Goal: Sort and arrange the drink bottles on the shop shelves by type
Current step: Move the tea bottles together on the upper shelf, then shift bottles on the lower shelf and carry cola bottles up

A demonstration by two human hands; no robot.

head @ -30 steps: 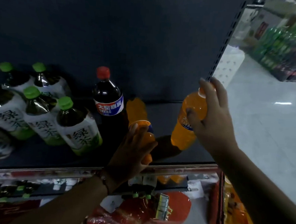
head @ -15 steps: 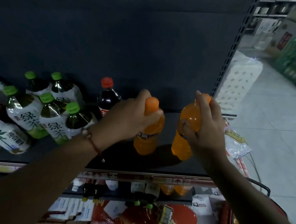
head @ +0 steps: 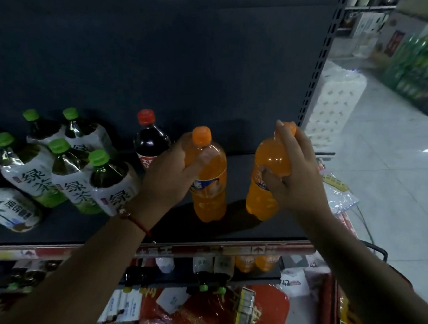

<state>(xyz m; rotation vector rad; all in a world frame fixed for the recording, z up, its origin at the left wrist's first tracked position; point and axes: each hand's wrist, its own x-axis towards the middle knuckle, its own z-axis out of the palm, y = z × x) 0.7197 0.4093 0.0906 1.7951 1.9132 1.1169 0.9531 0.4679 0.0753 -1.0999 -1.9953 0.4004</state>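
Note:
Two orange soda bottles stand upright on the dark shelf [head: 266, 231]. My left hand [head: 168, 175] grips the left orange bottle [head: 210, 186] at its shoulder. Around the neck and upper body of the right orange bottle [head: 264, 187] my right hand [head: 297, 177] is curled, one finger on its cap. A dark cola bottle [head: 150, 143] with a red cap stands just behind my left hand. Several green-capped green tea bottles [head: 71, 175] are grouped at the left, and a white coconut drink bottle [head: 7, 206] sits in front of them.
The shelf's price strip [head: 227, 250] runs along its front edge, with more bottles on the lower shelf [head: 211, 267] beneath. Red packaged goods [head: 214, 309] lie below. At the right are stacked white packs [head: 334, 104], the aisle floor [head: 395, 173] and green bottles [head: 419, 64] across it.
My left hand brought the left orange bottle up from the shelf's front edge and stood it upright beside the right one. My right hand kept hold of its bottle throughout.

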